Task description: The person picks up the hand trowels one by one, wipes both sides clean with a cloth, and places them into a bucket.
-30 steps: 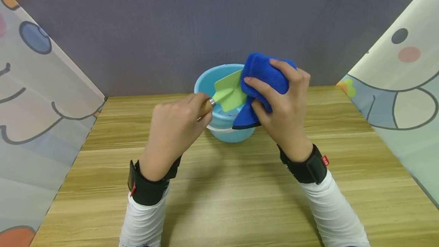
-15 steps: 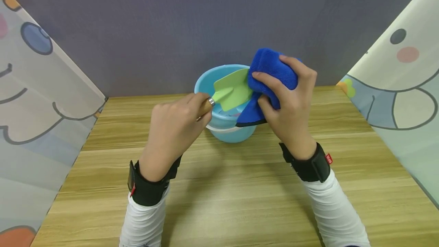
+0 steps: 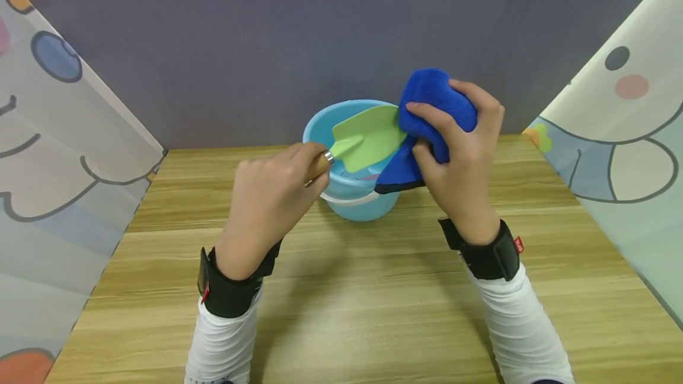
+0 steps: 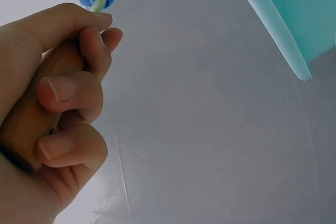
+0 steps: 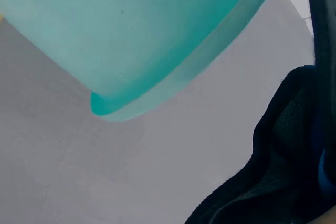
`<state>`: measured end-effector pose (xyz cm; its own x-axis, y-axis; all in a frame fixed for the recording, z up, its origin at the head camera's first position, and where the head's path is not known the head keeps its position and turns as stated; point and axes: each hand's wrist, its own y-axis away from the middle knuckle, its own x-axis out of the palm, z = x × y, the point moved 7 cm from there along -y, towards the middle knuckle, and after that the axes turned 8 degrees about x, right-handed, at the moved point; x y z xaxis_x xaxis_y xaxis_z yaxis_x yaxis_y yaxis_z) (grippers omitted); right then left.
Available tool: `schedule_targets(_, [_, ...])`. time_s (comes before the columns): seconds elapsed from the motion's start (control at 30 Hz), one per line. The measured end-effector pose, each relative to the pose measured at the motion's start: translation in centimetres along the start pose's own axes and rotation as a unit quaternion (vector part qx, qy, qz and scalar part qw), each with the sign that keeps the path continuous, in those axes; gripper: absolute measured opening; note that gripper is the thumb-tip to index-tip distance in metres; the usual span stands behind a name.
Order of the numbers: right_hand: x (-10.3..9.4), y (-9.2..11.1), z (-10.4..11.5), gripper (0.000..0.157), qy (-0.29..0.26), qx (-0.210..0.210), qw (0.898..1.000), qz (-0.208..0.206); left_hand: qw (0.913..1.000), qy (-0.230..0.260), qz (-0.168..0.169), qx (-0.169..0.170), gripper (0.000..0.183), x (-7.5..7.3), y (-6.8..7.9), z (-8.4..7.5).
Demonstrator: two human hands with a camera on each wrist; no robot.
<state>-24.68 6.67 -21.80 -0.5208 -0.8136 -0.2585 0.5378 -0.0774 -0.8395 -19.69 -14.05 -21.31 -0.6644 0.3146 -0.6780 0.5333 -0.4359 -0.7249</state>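
Note:
My left hand grips the wooden handle of a garden trowel with a light green blade. The blade points right, over the mouth of a light blue bucket. With my right hand I hold a folded blue cloth against the blade's tip, and one dark-edged corner hangs below. The cloth hides the very end of the blade. In the right wrist view the dark edge of the cloth fills the lower right, beside the bucket's rim.
The bucket stands on a wood-grain table close to a grey back wall. A white bucket handle hangs down its front. Cartoon-printed panels stand at the left and right. Part of something pinkish shows low inside the bucket.
My right hand has slid the cloth right and slightly up along the blade toward its tip, so more green shows. The left hand and trowel have stayed nearly still.

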Motion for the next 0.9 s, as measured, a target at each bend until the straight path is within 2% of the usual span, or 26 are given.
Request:
schedule_targets(0.5, [-1.2, -0.9, -0.7, 0.031, 0.007, 0.026, 0.999, -0.020, 0.9997, 0.020, 0.013, -0.008, 0.007, 0.4, 0.0, 0.4])
schedule_targets(0.9, [-1.5, -1.0, -1.3, 0.032, 0.005, 0.025, 0.999, -0.035, 0.9966, 0.043, 0.047, -0.053, 0.006, 0.6, 0.3, 1.4])
